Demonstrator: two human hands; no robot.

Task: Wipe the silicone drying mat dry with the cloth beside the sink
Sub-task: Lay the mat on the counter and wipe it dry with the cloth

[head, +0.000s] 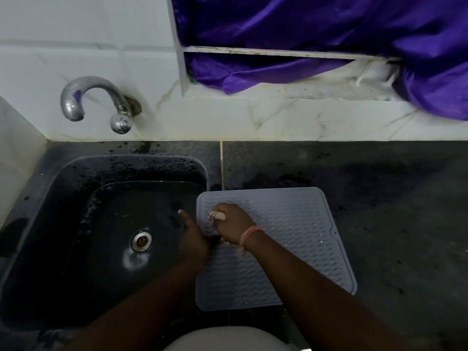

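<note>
Mat [291, 239] lies on dark wet counter [379, 198] under right hand [231, 222], fist closed on cloth [216, 215]. Left hand [192, 236], thumb out, presses mat's edge beside sink [101, 224].

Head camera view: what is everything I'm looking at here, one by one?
Silicone drying mat: one, grey, on counter right of sink.
Cloth: one, pale with stripes, bunched on mat.
Sink: one, black, left.
Drain: one, metal, sink floor.
Tap: one, chrome, on wall above sink.
Counter: one, dark stone.
Curtain: one, purple, upper right.
Wristband: one, pink, right wrist.
Left hand: at mat's left edge.
Right hand: gripping cloth.
</note>
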